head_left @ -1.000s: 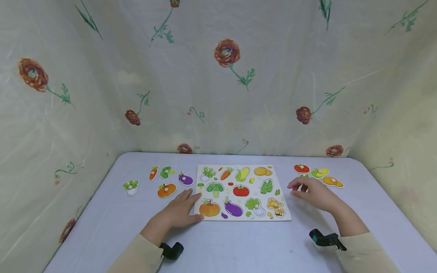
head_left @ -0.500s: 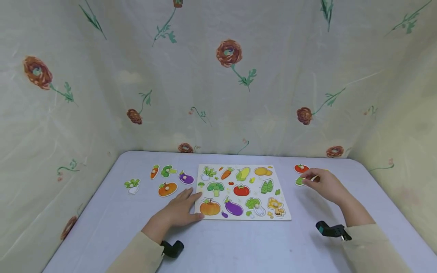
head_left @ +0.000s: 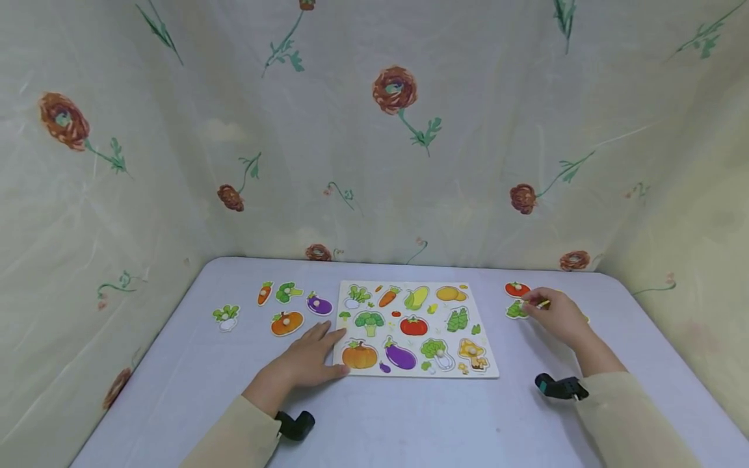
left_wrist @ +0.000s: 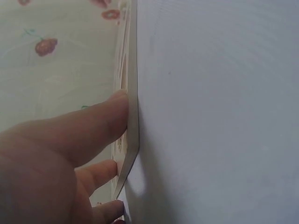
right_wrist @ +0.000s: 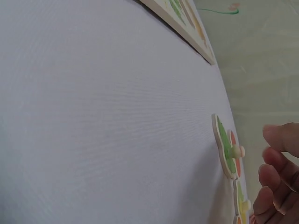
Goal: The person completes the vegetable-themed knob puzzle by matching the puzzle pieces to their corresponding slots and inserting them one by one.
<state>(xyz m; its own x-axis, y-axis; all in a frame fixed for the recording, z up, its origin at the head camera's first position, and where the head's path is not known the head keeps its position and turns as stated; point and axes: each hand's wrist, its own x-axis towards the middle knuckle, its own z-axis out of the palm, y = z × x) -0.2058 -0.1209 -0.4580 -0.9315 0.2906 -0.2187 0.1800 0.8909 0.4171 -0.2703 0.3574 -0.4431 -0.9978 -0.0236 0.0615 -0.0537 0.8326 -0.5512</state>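
Observation:
My left hand rests on the left edge of a white puzzle board printed with vegetables. In the left wrist view, its thumb lies against the board's edge. My right hand is over the knobbed pieces to the right of the board. Its fingertips are close to a green vegetable piece, and it largely covers the yellow pieces behind. In the right wrist view, the bent thumb and fingers stand apart from the green piece's knob, holding nothing. A tomato piece lies just beyond.
Left of the board lie loose carrot, broccoli, eggplant, pumpkin and white radish pieces. Cabbage and mushroom pieces sit in the board. A flowered curtain surrounds the table.
From beside the board, my right hand has moved right to the loose pieces, then shifted slightly over them. More of the green piece shows now. My left hand stays on the board.

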